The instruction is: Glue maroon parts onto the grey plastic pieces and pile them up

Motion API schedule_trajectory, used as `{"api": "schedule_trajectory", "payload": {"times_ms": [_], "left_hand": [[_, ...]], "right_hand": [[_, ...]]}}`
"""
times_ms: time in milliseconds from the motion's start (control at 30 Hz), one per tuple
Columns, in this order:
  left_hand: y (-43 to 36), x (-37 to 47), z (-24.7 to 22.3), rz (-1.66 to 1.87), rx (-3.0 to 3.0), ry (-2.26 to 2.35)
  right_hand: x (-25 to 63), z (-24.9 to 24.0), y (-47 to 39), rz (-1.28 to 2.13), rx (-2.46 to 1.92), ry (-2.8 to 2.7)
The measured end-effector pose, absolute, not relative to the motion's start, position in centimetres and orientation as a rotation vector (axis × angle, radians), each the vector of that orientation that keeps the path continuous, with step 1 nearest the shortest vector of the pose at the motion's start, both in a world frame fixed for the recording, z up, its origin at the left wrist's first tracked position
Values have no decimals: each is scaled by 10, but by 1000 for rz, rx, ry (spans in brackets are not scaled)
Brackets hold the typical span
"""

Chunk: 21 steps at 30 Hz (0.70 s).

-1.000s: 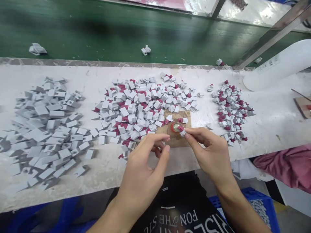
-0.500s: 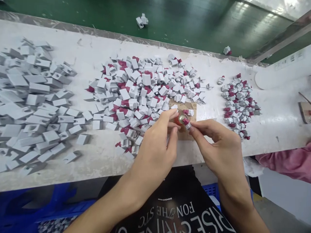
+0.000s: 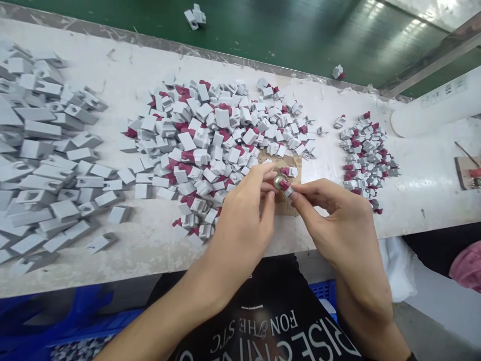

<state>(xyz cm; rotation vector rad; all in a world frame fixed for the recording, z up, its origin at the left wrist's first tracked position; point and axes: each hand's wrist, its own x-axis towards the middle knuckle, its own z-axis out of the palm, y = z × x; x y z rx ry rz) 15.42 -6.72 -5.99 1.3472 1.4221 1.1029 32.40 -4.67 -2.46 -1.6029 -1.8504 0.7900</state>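
My right hand pinches a small grey-and-maroon plastic piece between thumb and fingertips. The maroon end of that piece is against or just over a round metal-topped fixture with a red side. Beside the fixture is my left hand, its thumb apart from the fingers; the fingertips are close to the red side, and whether they touch it is unclear. Underneath lies a brown board. Another grey-and-maroon piece rests on the board, just beyond the fixture.
A big heap of grey-and-maroon pieces spreads beyond my hands. Plain grey blocks lie at left; a smaller pile sits at right. Behind runs a green surface. A pink sleeve shows at the right edge.
The view has shifted slightly, so the table's contents appear further left. My right hand still pinches the piece at the fixture. The pink sleeve at right has moved further out of view.
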Motion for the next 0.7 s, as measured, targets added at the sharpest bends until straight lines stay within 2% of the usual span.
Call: {"api": "schedule_trajectory", "payload": {"times_ms": [367, 700], "left_hand": [[-60, 156, -65, 1147, 1427, 1436], [-72, 149, -50, 1121, 1511, 1556]], "right_hand": [[323, -21, -44, 809, -1606, -1854], [323, -19, -41, 778, -1611, -1913]]}}
